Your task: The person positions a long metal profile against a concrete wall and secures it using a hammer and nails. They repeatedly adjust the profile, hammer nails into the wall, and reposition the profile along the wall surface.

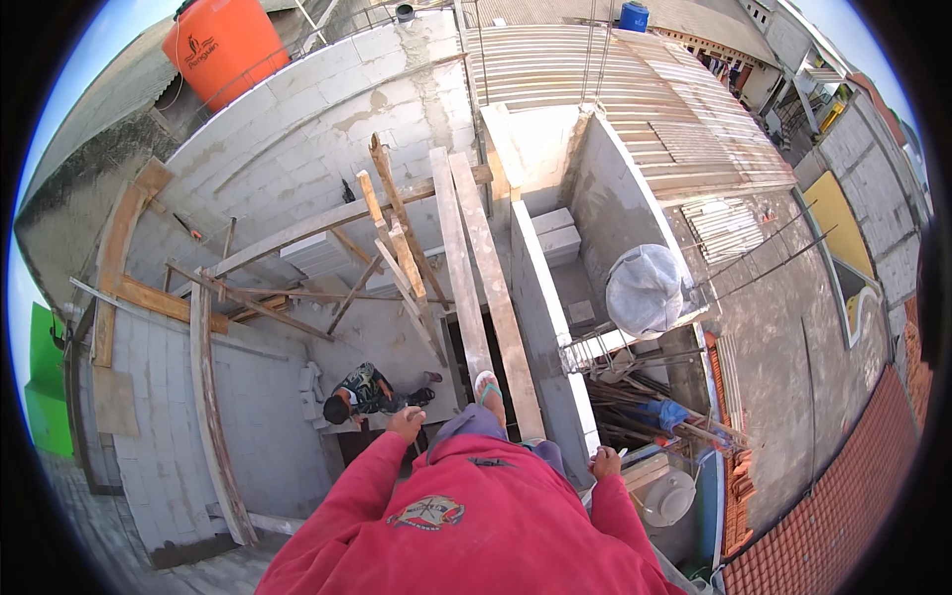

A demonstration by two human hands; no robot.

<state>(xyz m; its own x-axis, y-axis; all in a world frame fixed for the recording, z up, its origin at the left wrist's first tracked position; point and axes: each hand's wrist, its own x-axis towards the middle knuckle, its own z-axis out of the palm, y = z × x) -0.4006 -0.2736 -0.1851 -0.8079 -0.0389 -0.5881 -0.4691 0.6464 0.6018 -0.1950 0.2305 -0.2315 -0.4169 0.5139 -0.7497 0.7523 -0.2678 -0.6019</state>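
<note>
I look straight down past my red sweatshirt (466, 516). My left hand (407, 423) hangs in the air with its fingers curled and nothing visible in it, above a person crouching far below (362, 392). My right hand (604, 462) sits just beside the top of a grey block wall (540, 317); its fingers are curled, and a small pale thing shows at its edge. Whether it holds that thing is unclear. My foot in a light blue sandal (486, 385) stands on one of two long wooden planks (466, 258) that run away from me.
Rough timber braces (397, 248) cross the open room below. An orange water tank (223, 45) stands at the far left, corrugated roofing (635, 89) lies ahead, and a covered round tank (645, 288) sits to the right. Red roof tiles (843, 496) are at the lower right.
</note>
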